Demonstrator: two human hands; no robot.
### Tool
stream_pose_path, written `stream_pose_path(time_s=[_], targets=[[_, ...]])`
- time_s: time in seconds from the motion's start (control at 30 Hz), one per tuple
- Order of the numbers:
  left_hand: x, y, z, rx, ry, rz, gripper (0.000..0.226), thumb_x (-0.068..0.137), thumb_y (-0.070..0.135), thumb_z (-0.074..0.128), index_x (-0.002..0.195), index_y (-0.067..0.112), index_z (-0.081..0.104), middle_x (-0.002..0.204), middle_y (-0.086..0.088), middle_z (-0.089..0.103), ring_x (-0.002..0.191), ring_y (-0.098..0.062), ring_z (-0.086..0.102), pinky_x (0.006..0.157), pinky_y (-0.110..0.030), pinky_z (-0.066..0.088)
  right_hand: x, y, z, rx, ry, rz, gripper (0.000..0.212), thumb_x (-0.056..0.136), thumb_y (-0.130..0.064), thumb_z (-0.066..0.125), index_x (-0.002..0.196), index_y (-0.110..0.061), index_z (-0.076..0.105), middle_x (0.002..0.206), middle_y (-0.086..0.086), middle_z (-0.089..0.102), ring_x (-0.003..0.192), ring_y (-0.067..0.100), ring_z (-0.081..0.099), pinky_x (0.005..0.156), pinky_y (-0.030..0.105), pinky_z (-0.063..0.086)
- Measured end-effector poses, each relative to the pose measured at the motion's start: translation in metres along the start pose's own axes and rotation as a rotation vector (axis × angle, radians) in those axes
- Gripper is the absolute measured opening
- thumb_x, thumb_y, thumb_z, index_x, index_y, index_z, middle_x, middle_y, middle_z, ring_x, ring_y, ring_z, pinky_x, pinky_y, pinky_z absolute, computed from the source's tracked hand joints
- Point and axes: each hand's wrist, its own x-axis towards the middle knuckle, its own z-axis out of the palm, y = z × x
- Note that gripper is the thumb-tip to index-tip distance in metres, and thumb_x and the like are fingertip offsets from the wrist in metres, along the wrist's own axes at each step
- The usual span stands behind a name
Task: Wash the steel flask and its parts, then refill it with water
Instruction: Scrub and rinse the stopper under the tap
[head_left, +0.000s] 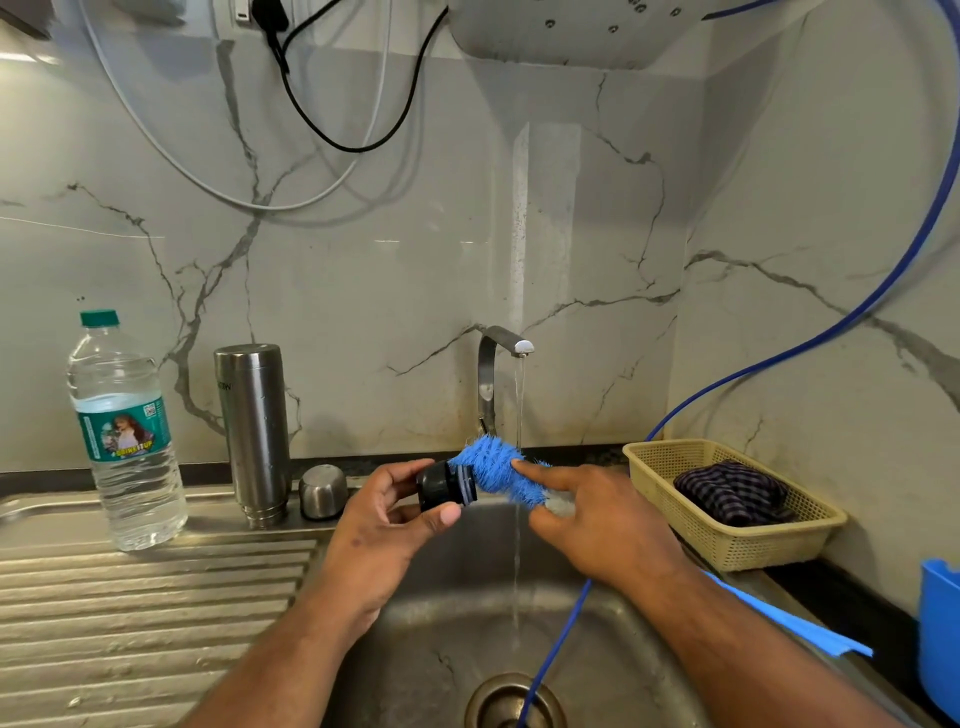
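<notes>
Over the sink basin (457, 613), my left hand (379, 525) grips the flask's black stopper (441, 486) between thumb and fingers. My right hand (597, 519) holds a blue bottle brush (493, 467), index finger stretched along its bristles, which press against the stopper's end. A thin stream of water runs from the tap (506, 345) just behind the brush. The steel flask body (254, 431) stands upside down on the drainboard at the left. Beside it sits its steel cap (322, 491), also inverted.
A plastic water bottle (124, 436) with a green cap stands at the far left on the ribbed drainboard (145, 613). A yellow basket (727, 540) holding a checked cloth sits to the right. A blue hose (561, 639) runs into the drain. A blue container (940, 634) is at the right edge.
</notes>
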Motion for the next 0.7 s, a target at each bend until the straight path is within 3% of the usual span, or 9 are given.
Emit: stream_pose_path(time_s=[0.13,0.23,0.3,0.37,0.47,0.6,0.7], targets=[[0.000,-0.001,0.005,-0.080,0.024,-0.020,0.062,0.061,0.028,0.088,0.119,0.026,0.066,0.109,0.007,0.076,0.107,-0.015,0.071,0.104,-0.046,0.053,-0.001,0.000,0.005,0.093,-0.027,0.013,0.053,0.088,-0.046,0.060,0.138,-0.061,0.051,0.102,-0.015,0.074,0.045,0.001,0.052,0.046,0.019,0.040],[0.001,-0.004,0.007,-0.135,0.069,-0.038,0.060,0.061,0.027,0.088,0.117,0.024,0.065,0.113,0.002,0.075,0.111,-0.020,0.070,0.105,-0.047,0.052,-0.001,-0.002,0.009,0.188,-0.089,0.050,0.049,0.092,-0.046,0.061,0.140,-0.054,0.054,0.119,-0.015,0.071,0.058,0.000,0.064,0.050,0.015,0.048],[0.002,-0.005,0.008,-0.109,0.112,-0.015,0.066,0.058,0.035,0.090,0.118,0.026,0.064,0.116,0.002,0.072,0.112,-0.020,0.069,0.105,-0.048,0.052,-0.004,-0.006,0.011,0.290,-0.168,0.080,0.039,0.097,-0.041,0.060,0.135,-0.049,0.059,0.106,-0.012,0.072,0.061,0.000,0.065,0.045,0.013,0.043],[0.001,-0.004,0.009,-0.038,0.156,0.017,0.069,0.054,0.043,0.090,0.116,0.031,0.062,0.116,0.005,0.070,0.110,-0.017,0.068,0.100,-0.049,0.055,-0.007,-0.010,0.010,0.439,-0.257,0.127,0.026,0.101,-0.034,0.057,0.123,-0.045,0.064,0.084,-0.003,0.070,0.045,0.002,0.055,0.042,0.018,0.041],[0.003,-0.003,0.005,0.039,0.236,0.049,0.064,0.059,0.041,0.088,0.114,0.035,0.056,0.113,0.008,0.067,0.103,-0.010,0.067,0.095,-0.045,0.057,-0.009,-0.012,0.008,0.555,-0.355,0.166,0.021,0.102,-0.031,0.053,0.115,-0.033,0.070,0.077,0.003,0.069,0.044,0.009,0.049,0.045,0.025,0.042],[0.010,-0.013,-0.004,0.114,0.358,0.038,0.069,0.060,0.043,0.091,0.116,0.031,0.054,0.114,0.007,0.064,0.107,-0.013,0.064,0.094,-0.039,0.056,-0.008,-0.015,0.005,0.562,-0.263,0.116,0.034,0.100,-0.033,0.059,0.131,-0.047,0.063,0.079,0.004,0.072,0.048,0.006,0.051,0.047,0.024,0.044],[0.011,-0.017,-0.001,0.230,0.354,0.048,0.069,0.061,0.038,0.095,0.117,0.030,0.054,0.110,0.009,0.064,0.103,-0.013,0.065,0.088,-0.036,0.056,-0.010,-0.020,0.007,0.539,-0.170,0.033,0.041,0.097,-0.035,0.062,0.136,-0.050,0.059,0.082,-0.005,0.072,0.047,0.001,0.051,0.049,0.021,0.043]])
